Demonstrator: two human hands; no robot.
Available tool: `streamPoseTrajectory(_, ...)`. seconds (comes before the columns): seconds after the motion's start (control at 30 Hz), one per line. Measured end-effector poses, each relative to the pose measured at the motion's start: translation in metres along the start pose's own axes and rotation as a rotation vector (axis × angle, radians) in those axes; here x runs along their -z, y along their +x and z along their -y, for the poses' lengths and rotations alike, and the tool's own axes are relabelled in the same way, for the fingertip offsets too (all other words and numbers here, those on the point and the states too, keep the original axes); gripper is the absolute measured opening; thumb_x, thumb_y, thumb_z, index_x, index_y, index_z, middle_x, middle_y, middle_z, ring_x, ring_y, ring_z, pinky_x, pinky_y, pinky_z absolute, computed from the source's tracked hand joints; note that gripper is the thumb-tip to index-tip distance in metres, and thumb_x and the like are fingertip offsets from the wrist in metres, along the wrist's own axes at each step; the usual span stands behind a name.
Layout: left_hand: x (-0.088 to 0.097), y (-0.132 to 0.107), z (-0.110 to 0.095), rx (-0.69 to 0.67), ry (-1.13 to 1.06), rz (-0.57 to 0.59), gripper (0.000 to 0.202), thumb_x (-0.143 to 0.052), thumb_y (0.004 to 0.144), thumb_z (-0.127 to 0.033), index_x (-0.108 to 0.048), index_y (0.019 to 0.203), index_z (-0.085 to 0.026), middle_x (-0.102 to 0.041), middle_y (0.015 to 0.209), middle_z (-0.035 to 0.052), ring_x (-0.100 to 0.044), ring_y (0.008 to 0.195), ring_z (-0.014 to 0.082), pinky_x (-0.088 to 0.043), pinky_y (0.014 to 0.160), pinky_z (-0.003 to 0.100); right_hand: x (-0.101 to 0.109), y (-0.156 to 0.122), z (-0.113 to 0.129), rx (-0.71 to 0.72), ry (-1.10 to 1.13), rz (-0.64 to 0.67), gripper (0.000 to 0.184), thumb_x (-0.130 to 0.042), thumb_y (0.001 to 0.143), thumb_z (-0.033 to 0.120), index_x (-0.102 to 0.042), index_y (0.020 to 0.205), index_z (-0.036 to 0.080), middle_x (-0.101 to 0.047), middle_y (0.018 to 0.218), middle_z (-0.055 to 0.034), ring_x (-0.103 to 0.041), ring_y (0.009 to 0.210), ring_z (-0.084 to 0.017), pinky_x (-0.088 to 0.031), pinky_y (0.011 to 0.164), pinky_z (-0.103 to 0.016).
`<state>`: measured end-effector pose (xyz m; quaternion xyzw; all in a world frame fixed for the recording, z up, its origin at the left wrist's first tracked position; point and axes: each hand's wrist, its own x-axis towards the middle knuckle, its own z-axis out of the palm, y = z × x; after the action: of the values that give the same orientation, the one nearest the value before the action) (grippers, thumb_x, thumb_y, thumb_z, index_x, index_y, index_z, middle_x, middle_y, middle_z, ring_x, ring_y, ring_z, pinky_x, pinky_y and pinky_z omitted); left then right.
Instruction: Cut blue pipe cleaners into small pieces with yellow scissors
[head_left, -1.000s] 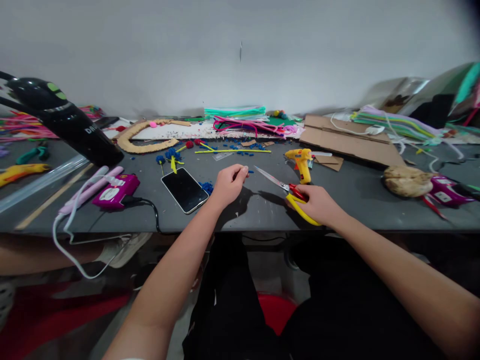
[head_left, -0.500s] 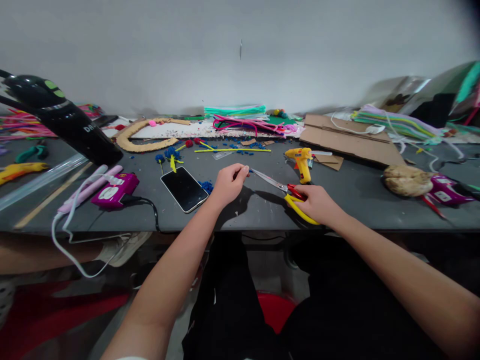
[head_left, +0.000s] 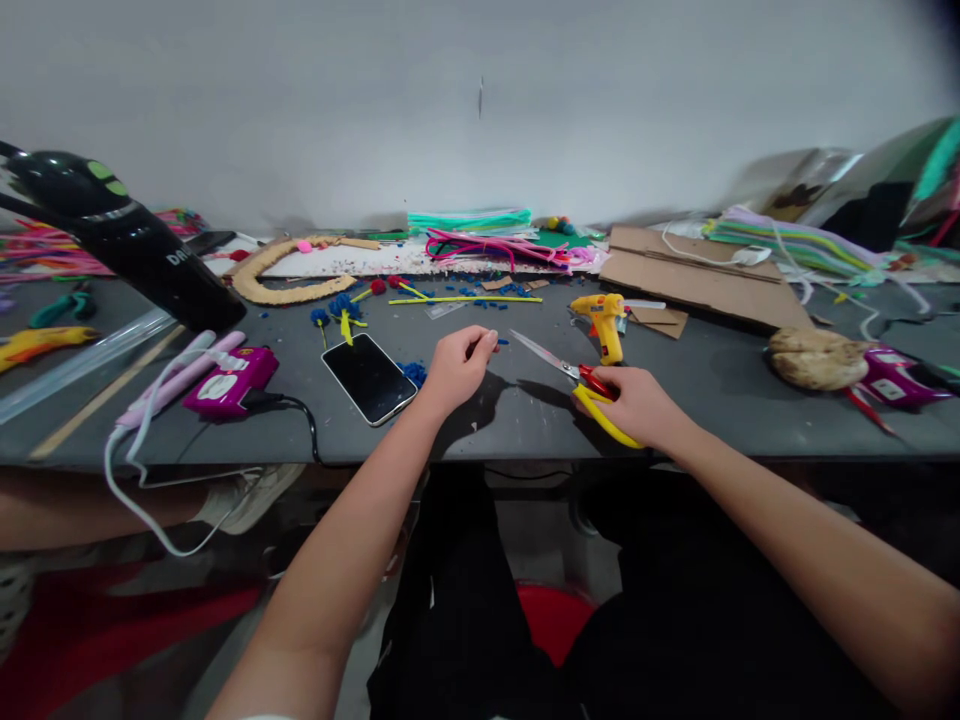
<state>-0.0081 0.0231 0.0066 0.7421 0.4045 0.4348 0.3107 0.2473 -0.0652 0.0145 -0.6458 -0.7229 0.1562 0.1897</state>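
My left hand (head_left: 461, 368) is closed in a pinch above the middle of the table. From its fingertips pokes the short end of a blue pipe cleaner (head_left: 503, 342); the rest is hidden in the fingers. My right hand (head_left: 637, 405) grips scissors (head_left: 559, 365) with red and yellow handles. Their blades look nearly closed and point left toward the blue end, a small gap away from it. Behind the scissors, a yellow glue gun (head_left: 606, 325) lies on the table. To the left of my left hand are a phone (head_left: 369, 378) and a heap of blue clippings (head_left: 412, 374).
A yellow pipe cleaner (head_left: 465, 300) lies among blue scraps behind my hands. Pink pipe cleaners (head_left: 495, 248) and cardboard (head_left: 697, 275) sit farther back. At left stand a black device (head_left: 150, 245) and a purple power strip (head_left: 232, 383) with cables. Another person's shoe (head_left: 251, 497) shows below.
The scissors in my right hand have drawn back slightly to the right, away from my left fingertips. More of the blue end now shows. My left hand has barely moved.
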Motion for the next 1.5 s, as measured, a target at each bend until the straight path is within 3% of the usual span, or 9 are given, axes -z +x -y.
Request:
streamPoseTrajectory(0.2,0.0011,-0.0005,-0.0016,0.012,-0.008,-0.002,0.037,-0.048,0.092,-0.045,-0.062,0.075,-0.015,-0.050,0.059,0.0001,-0.044,0.057,0.0123,-0.034,0.056,0.025,0.0012,-0.0003,0.0011,0.040,-0.025,-0.009,0.022,-0.058,0.074,0.039,-0.059,0.068,0.018,-0.049,0.059,0.0013,-0.037,0.059,-0.013,-0.028,0.056,-0.027)
streamPoseTrajectory(0.43,0.0014,-0.0005,-0.0013,0.006,0.002,-0.004,0.037,-0.047,0.092,-0.045,-0.062,0.076,-0.016,-0.050,0.059,0.0002,-0.044,0.056,0.0124,-0.035,0.057,0.026,0.0015,-0.0005,0.0015,0.052,-0.013,-0.010,0.022,-0.057,0.074,0.038,-0.055,0.064,0.019,-0.049,0.058,0.0011,-0.036,0.057,-0.013,-0.029,0.056,-0.027)
streamPoseTrajectory(1.07,0.0027,-0.0006,-0.0004,-0.007,0.023,-0.010,0.037,-0.047,0.092,-0.045,-0.060,0.073,-0.016,-0.049,0.058,0.0000,-0.043,0.056,0.0124,-0.033,0.055,0.025,0.0015,-0.0002,0.0013,0.029,-0.005,-0.009,0.023,-0.059,0.074,0.040,-0.060,0.067,0.018,-0.054,0.060,0.0001,-0.040,0.058,-0.013,-0.031,0.056,-0.026)
streamPoseTrajectory(1.5,0.0018,0.0000,-0.0013,0.002,0.030,-0.005,0.036,-0.048,0.091,-0.044,-0.061,0.073,-0.016,-0.050,0.057,0.0000,-0.043,0.055,0.0122,-0.032,0.053,0.025,0.0014,0.0004,-0.0002,0.030,-0.032,0.019,0.020,-0.058,0.074,0.037,-0.052,0.065,0.020,-0.048,0.059,0.0016,-0.038,0.058,-0.013,-0.030,0.056,-0.027)
